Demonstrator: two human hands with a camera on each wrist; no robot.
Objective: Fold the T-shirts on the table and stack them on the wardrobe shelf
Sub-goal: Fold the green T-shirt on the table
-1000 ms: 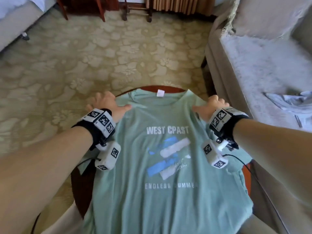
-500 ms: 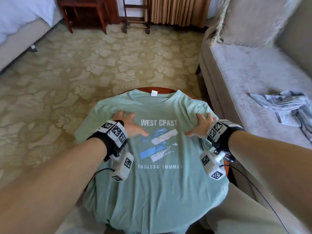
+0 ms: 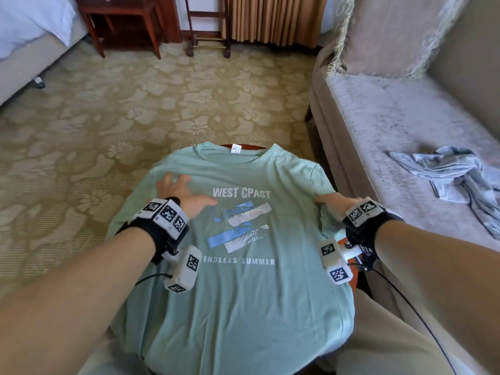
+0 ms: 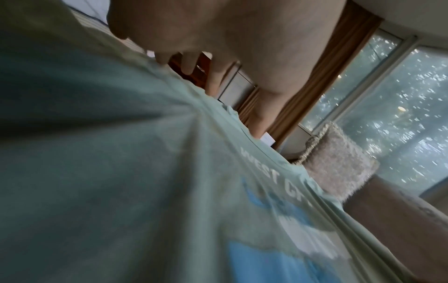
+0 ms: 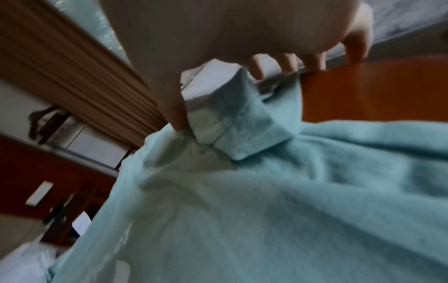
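1. A mint-green T-shirt point(image 3: 243, 293) printed "WEST CPAST" and "ENDLESS SUMMER" lies face up over a round wooden surface point(image 3: 345, 240), collar on the far side from the person, hem hanging over the near edge toward their lap.
2. The left hand point(image 3: 180, 192) lies flat on the shirt's chest just left of the print, fingers spread and straight, pressing the cloth down; the left wrist view shows the fingertips point(image 4: 213, 84) touching the fabric.
3. The right hand point(image 3: 334, 203) is at the shirt's right edge; the right wrist view shows the thumb and fingers point(image 5: 257, 69) pinching the sleeve point(image 5: 232, 122), which stands folded up from the cloth.
4. Bare reddish wood of the surface shows just beyond the right hand and beneath the right wrist.
5. Right of the right hand stands a pale plush sofa point(image 3: 405, 131) with a crumpled grey-blue garment point(image 3: 457, 174) on its seat and a fringed cushion point(image 3: 392, 31) at its back.
6. Beyond both hands spreads a floral-patterned carpet point(image 3: 121, 104), ending at a dark wooden side table point(image 3: 121, 20), a wheeled stand point(image 3: 208, 25) and tan curtains point(image 3: 270, 17).
7. Far to the left of the left hand is a bed point(image 3: 27, 36) with white linen.
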